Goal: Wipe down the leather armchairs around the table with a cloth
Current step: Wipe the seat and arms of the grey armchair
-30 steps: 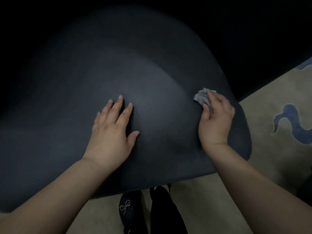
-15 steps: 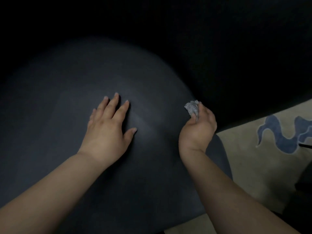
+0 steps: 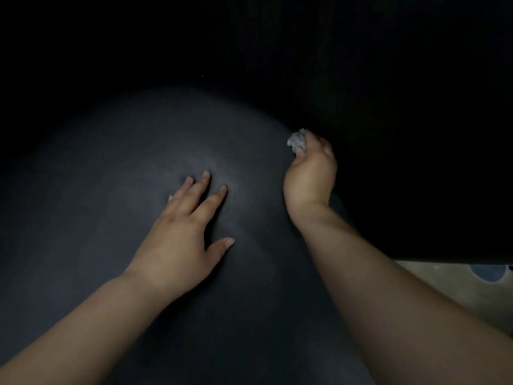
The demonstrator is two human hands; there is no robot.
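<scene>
Fingers of the right hand (image 3: 311,173) curl around a crumpled pale cloth (image 3: 297,142), pinching it at the far right edge of a dark leather armchair (image 3: 116,190) surface, while the left hand (image 3: 183,240) lies flat on the leather with fingers straight and slightly spread, thumb out to the side. The wad pokes out past the knuckles, away from the person, right where the rounded leather drops off into shadow (the room is dim, and which part of the chair this is cannot be told). A strip of pale patterned carpet (image 3: 449,290) shows at lower right.

Judging from the grip, the edge is being wiped; doing it well would mean pressing more cloth against the leather, following the curve over the rim, and bracing with the flat palm.

Bunched into a ball, the cloth has no clear long axis; the chair's broad rounded surface runs away from the person.
</scene>
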